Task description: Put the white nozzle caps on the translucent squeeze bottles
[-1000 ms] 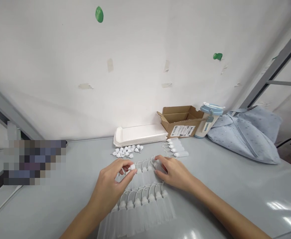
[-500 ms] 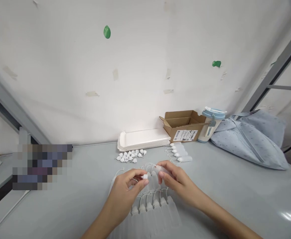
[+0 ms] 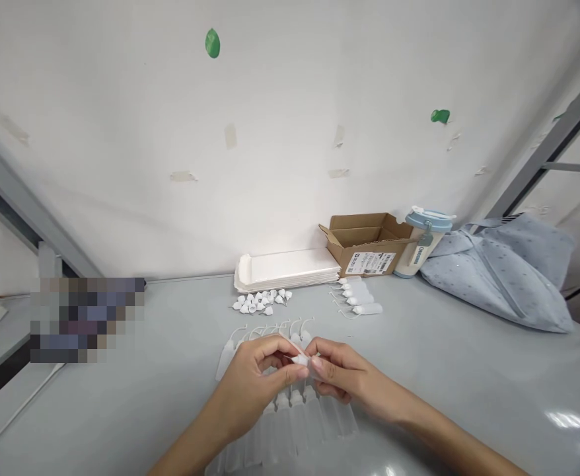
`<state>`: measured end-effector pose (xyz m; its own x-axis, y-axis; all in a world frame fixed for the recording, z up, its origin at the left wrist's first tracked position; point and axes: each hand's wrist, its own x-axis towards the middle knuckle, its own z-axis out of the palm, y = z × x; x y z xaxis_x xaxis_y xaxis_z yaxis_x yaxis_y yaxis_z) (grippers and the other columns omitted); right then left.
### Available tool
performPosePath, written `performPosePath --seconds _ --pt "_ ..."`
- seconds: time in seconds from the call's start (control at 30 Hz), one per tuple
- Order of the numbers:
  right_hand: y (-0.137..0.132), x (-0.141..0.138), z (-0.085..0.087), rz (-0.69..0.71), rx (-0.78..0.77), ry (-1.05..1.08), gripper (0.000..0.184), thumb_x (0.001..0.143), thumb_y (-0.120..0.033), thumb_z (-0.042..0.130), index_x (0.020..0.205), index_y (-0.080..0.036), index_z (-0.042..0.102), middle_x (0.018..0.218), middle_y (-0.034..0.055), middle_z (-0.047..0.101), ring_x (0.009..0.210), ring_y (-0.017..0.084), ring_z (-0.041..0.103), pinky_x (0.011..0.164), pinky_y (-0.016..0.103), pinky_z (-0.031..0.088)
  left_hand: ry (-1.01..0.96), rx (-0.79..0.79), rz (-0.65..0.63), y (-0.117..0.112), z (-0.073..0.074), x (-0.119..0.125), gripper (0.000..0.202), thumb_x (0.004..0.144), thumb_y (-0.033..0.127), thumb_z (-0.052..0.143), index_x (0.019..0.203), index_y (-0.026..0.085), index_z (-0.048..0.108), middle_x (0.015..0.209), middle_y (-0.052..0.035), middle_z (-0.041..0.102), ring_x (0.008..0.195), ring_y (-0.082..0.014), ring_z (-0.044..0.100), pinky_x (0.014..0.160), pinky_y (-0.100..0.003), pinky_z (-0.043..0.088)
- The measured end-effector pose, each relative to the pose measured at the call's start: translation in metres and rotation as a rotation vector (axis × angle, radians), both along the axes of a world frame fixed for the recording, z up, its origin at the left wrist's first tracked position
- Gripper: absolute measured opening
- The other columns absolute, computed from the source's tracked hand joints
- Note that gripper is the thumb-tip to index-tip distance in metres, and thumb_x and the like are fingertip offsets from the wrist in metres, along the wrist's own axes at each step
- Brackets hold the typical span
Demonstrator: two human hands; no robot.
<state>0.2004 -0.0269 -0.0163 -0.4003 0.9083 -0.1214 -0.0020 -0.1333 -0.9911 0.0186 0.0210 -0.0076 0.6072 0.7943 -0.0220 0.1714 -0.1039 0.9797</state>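
Observation:
My left hand pinches a small white needle-tip cap between thumb and fingers. My right hand is closed around a translucent plastic squeeze bottle, mostly hidden by the fingers. Cap and bottle neck meet between the hands; whether the cap is seated I cannot tell. Beneath and in front of the hands lie rows of similar translucent bottles, several with thin white curved strands at their necks. Farther back sits a pile of loose white caps.
Several capped bottles lie at the back right. Behind them are a stack of white trays, an open cardboard box, a tumbler and a pale blue cloth bag. A white cable crosses the left side.
My hands have come together, bringing the cap in the left to the bottle in the right. The bottle has been drawn in toward the cap. The view has tilted down slightly.

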Motion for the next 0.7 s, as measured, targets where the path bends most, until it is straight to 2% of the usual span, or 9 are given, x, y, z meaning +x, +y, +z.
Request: performPosePath --seconds 0.13,0.33,0.47,0.53,0.6,0.63,0.7 --pt "-0.001 -0.0032 0.0019 -0.051 0.068 -0.036 0.04 0.085 -0.056 0.048 0.078 -0.017 0.046 0.063 -0.0054 0.034 0.055 0.008 0.031 0.051 0.021 0.024 0.005 -0.001 -0.038 -0.0032 0.0013 0.002 0.009 0.076 0.027 0.063 0.074 0.019 0.064 0.072 -0.001 0.061 0.071 -0.0157 0.057 0.066 -0.024 0.047" --pt "-0.0016 -0.0043 0.0066 -0.029 -0.178 0.146 0.044 0.08 -0.062 0.051 0.073 -0.019 0.041 0.05 -0.0105 0.025 0.042 0.004 0.016 0.04 0.02 0.01 0.016 0.281 -0.02 -0.0053 0.0028 0.0019 0.005 0.076 0.025 0.064 0.075 0.021 0.067 0.075 -0.0025 0.064 0.071 -0.0168 0.058 0.071 -0.027 0.047" --pt "-0.0019 -0.0021 0.0022 0.001 -0.232 0.211 0.04 0.083 -0.059 0.047 0.074 -0.02 0.041 0.046 -0.0109 0.027 0.039 0.004 0.012 0.038 0.021 0.007 -0.029 0.338 -0.054 -0.0051 0.0017 0.0006 0.006 0.077 0.021 0.063 0.08 0.023 0.068 0.083 -0.0021 0.067 0.079 -0.0175 0.061 0.075 -0.027 0.047" --pt "-0.0014 -0.0009 0.0001 0.004 -0.265 0.225 0.033 0.083 -0.05 0.051 0.075 -0.02 0.041 0.047 -0.0105 0.029 0.04 0.004 0.013 0.039 0.02 0.007 -0.021 0.335 -0.047 -0.0042 0.0017 0.0006 0.009 0.077 0.019 0.063 0.081 0.023 0.069 0.085 -0.0019 0.067 0.08 -0.0171 0.061 0.075 -0.026 0.047" --pt "-0.0009 0.0 0.0002 0.014 -0.277 0.239 0.018 0.077 -0.033 0.057 0.079 -0.02 0.043 0.049 -0.0104 0.031 0.042 0.004 0.013 0.04 0.02 0.008 0.007 0.316 -0.022 -0.0031 0.0026 0.0006 0.009 0.076 0.019 0.063 0.08 0.023 0.07 0.085 -0.0019 0.067 0.079 -0.0171 0.06 0.073 -0.026 0.047" --pt "-0.0008 0.0002 0.0012 0.011 -0.266 0.231 0.016 0.072 -0.023 0.057 0.082 -0.02 0.044 0.051 -0.0101 0.034 0.042 0.004 0.015 0.041 0.02 0.01 0.026 0.301 -0.014 -0.0026 0.0032 0.0007 0.007 0.075 0.02 0.064 0.078 0.023 0.07 0.082 -0.0018 0.067 0.077 -0.017 0.06 0.071 -0.025 0.047" --pt "-0.0012 0.0001 0.0046 -0.018 -0.222 0.173 0.025 0.063 -0.012 0.052 0.086 -0.02 0.046 0.056 -0.0089 0.039 0.045 0.005 0.022 0.042 0.019 0.014 0.058 0.26 -0.007 -0.002 0.0044 0.0005 0.005 0.074 0.023 0.065 0.073 0.022 0.07 0.076 -0.0013 0.066 0.072 -0.0167 0.058 0.067 -0.025 0.046"
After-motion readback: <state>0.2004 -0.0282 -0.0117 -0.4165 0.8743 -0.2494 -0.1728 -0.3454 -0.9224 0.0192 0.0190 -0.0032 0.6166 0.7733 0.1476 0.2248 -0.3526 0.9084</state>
